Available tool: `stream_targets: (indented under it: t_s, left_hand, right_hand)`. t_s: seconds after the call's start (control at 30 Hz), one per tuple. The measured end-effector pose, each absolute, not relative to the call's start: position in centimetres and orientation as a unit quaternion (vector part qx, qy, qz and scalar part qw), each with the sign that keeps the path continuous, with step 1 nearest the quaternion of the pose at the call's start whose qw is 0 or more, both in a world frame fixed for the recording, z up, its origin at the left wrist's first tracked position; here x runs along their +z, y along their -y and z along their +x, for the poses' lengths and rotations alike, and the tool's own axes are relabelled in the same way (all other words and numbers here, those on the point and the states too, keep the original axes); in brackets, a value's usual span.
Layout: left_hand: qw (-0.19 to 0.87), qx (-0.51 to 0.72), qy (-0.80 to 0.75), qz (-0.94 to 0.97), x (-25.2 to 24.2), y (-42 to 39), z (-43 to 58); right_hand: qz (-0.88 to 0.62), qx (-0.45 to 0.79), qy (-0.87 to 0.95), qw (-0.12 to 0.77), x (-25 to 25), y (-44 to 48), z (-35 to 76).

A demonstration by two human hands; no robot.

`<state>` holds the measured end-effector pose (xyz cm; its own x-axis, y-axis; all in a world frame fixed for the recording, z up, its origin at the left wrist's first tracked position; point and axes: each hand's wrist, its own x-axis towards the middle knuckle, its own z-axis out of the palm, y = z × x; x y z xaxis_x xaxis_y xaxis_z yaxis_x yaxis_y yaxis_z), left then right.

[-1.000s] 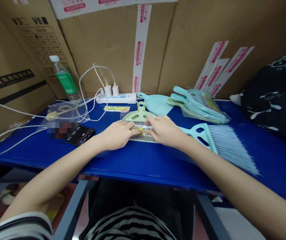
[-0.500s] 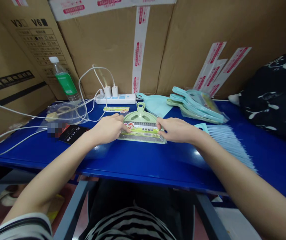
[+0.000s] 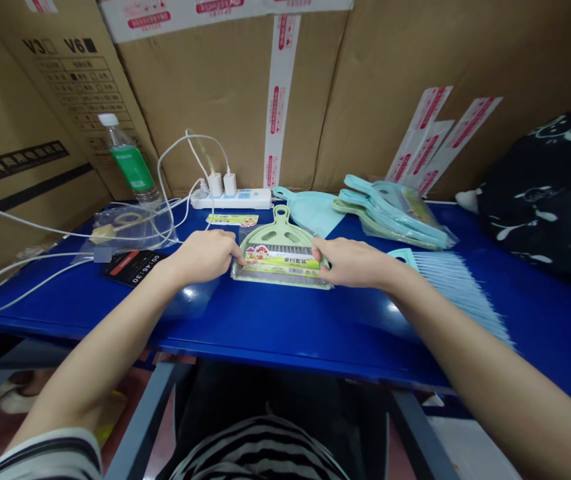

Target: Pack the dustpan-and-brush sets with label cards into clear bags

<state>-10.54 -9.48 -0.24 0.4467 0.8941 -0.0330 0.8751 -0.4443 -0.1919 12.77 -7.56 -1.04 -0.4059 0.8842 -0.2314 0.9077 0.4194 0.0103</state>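
Observation:
A green dustpan and brush set [image 3: 280,233] lies on the blue table in front of me, in clear plastic wrap with a printed label [image 3: 270,260] across it. The bristles of its brush show just above the label. At its left edge, my left hand [image 3: 208,257] pinches the wrap between thumb and finger. My right hand [image 3: 348,261] has its fingers curled round the right edge of the package. Behind the set lies a loose light-blue dustpan [image 3: 315,208]. A blue brush [image 3: 458,287] with long bristles rests under and beyond my right forearm.
Several wrapped dustpan sets [image 3: 398,210] are piled at the back right. A power strip [image 3: 235,199] with white cables, a label card [image 3: 232,219], a water bottle [image 3: 132,163] and a phone [image 3: 135,267] occupy the left. Cardboard [image 3: 215,87] walls the back; a dark patterned bag [image 3: 545,193] stands right.
My left hand has slid left from over the label to the package's left edge, uncovering the label's picture. My right hand has barely moved, and the set stays in place.

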Motion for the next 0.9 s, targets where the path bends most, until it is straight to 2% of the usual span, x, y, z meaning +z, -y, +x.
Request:
stream_targets:
  t_s: [0.17,0.3,0.47,0.9]
  left_hand:
    - [0.057,0.058,0.521,-0.85,-0.6,9.4,-10.5]
    - [0.095,0.043,0.504,-0.857,-1.3,9.4,-10.0]
    - [0.148,0.079,0.486,-0.858,-1.8,9.6,-9.4]
    - [0.153,0.124,0.512,-0.836,-2.1,9.7,-9.3]
  right_hand:
    - [0.539,-0.07,-0.834,0.092,-1.1,7.4,12.9]
    - [0.527,-0.063,-0.844,0.079,-1.3,7.4,13.1]
    - [0.525,-0.057,-0.846,0.076,-1.4,7.4,13.2]
    - [0.522,-0.056,-0.847,0.081,-1.4,7.4,13.2]
